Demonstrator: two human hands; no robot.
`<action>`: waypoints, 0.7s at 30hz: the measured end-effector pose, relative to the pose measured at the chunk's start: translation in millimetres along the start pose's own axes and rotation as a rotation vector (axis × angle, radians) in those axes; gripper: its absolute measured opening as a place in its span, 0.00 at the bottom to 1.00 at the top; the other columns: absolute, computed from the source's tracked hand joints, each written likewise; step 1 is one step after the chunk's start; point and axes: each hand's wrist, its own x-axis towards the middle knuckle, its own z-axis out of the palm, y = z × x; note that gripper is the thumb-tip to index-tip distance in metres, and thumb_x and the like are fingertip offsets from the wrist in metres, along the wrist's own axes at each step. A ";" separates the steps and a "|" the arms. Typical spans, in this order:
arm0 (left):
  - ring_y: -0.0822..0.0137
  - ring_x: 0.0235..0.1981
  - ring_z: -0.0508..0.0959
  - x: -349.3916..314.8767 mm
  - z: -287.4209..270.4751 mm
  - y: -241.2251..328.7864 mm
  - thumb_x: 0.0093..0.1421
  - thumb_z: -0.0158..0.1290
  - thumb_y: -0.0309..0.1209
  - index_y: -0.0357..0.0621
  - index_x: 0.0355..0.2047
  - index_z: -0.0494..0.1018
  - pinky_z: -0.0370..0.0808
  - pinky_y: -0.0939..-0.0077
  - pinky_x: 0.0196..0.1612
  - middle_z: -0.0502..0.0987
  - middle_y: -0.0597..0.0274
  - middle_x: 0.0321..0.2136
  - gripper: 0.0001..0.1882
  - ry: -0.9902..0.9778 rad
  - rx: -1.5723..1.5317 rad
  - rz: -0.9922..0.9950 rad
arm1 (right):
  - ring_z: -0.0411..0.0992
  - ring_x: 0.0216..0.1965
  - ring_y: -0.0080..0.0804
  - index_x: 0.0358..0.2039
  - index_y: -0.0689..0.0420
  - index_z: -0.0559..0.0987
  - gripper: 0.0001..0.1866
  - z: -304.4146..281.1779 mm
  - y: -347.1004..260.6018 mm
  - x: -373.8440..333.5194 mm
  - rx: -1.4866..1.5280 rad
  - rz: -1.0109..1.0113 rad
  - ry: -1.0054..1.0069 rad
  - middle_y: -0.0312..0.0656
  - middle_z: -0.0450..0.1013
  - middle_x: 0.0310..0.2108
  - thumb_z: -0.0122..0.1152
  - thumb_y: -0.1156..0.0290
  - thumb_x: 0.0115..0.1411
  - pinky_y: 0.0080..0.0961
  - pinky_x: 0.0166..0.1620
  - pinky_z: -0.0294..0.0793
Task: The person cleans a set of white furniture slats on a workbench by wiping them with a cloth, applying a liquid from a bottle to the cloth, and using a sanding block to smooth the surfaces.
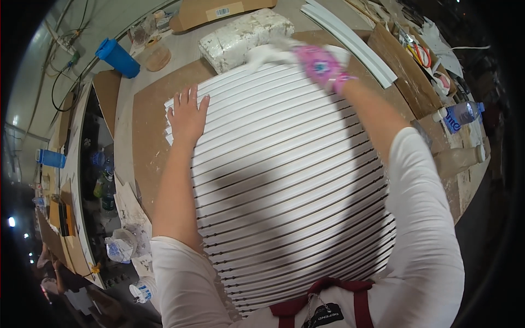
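Note:
A wide row of white slats (262, 164), lying side by side with dark gaps between them, covers most of the table before me. My left hand (188, 117) rests bare and flat on their far left end, fingers spread. At the far edge of the slats, my right hand (319, 64) wears a pink patterned glove, smeared by motion. Its fingers are closed on a white cloth (265, 56), which touches the far slats. Just behind the cloth lies a bulky white wrapped block (243, 35) with brown smears.
Brown board (150, 126) shows under the slats. White trim strips (361, 49) lie at the far right, beside a cardboard box (402, 68) holding tools. Plastic bottles (462, 115) are on the right. A blue cup (117, 57) stands far left, near a cardboard piece (224, 12).

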 end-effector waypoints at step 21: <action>0.53 0.66 0.53 9.4 -3.9 73.9 0.61 0.50 0.47 0.49 0.63 0.58 0.49 0.49 0.66 0.58 0.50 0.63 0.33 0.230 -0.413 0.273 | 0.74 0.42 0.37 0.53 0.56 0.72 0.21 -83.5 98.0 -22.1 0.808 0.399 0.008 0.43 0.74 0.43 0.51 0.58 0.63 0.31 0.45 0.72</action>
